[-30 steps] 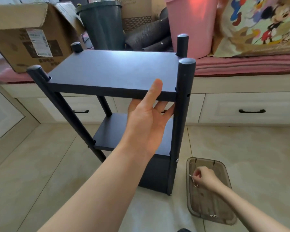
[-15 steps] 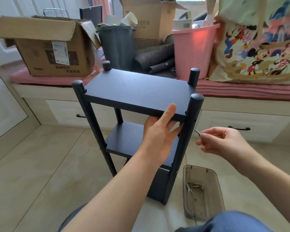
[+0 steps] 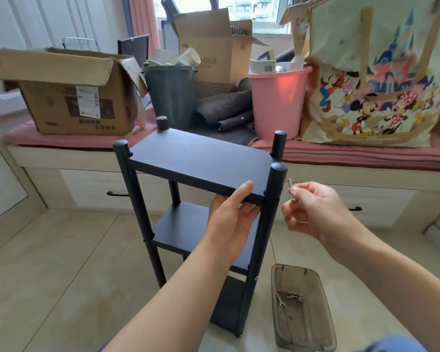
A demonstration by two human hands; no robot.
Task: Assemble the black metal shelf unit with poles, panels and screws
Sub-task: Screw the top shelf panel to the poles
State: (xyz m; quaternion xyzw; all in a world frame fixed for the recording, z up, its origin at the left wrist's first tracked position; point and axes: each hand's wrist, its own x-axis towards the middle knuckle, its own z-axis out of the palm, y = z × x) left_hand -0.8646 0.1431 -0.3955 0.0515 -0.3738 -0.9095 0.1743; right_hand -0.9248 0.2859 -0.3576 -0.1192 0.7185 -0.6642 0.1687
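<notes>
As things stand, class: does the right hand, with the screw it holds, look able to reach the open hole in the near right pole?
Probably yes. The right hand pinches the screw just beside the near right pole, and nothing lies between them. The left hand grips the top panel on the pole's other side.

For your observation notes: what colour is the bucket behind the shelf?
Pink bucket; head view, the only one.

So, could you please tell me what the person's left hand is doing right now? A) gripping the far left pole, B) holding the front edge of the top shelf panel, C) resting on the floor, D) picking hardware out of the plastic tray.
B: the left hand holds the front edge of the top shelf panel, thumb on top, beside the near right pole.
</notes>
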